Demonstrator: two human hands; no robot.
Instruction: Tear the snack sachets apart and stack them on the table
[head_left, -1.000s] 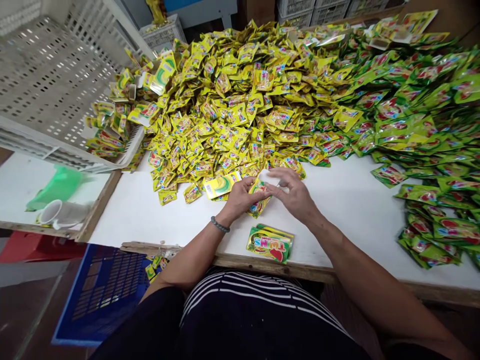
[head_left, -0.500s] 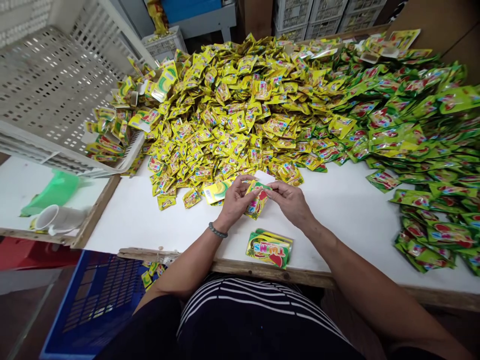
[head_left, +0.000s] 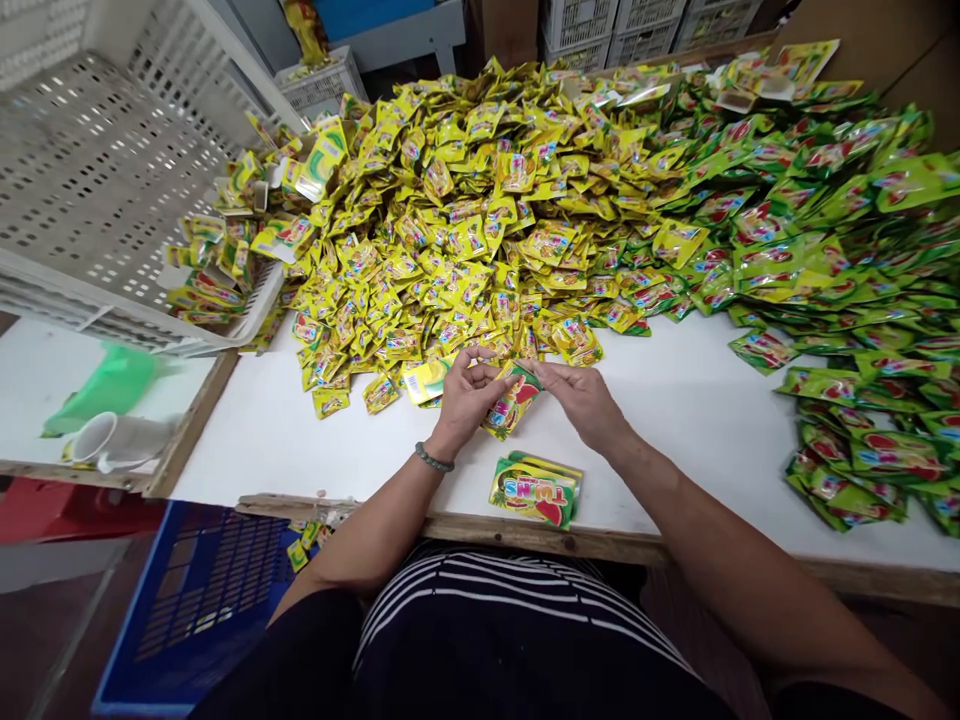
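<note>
a printed carton (head_left: 513, 406) sits between the two hands above the white tabletop (head_left: 300, 450), its long axis slanting from near left to far right. the left hand (head_left: 466, 400) grasps it from the left, thumb across the printed face; the right hand (head_left: 583, 402) is nearer its far right end, pinching there with thumb and fingertips. whether anything else lies within the fingers i cannot tell.

the carton looks like thin, glossy card with crisp straight edges. a small stack of similar flat cartons (head_left: 534, 490) lies nearer the body, by the rough wooden table edge (head_left: 570, 542). a yellow carton (head_left: 424, 381) rests just left of the left hand. beyond spreads a loose heap of shiny, crinkled yellow sachets (head_left: 450, 250), with green sachets (head_left: 810, 260) to the right and a perforated white plastic crate (head_left: 97, 190) at far left.
</note>
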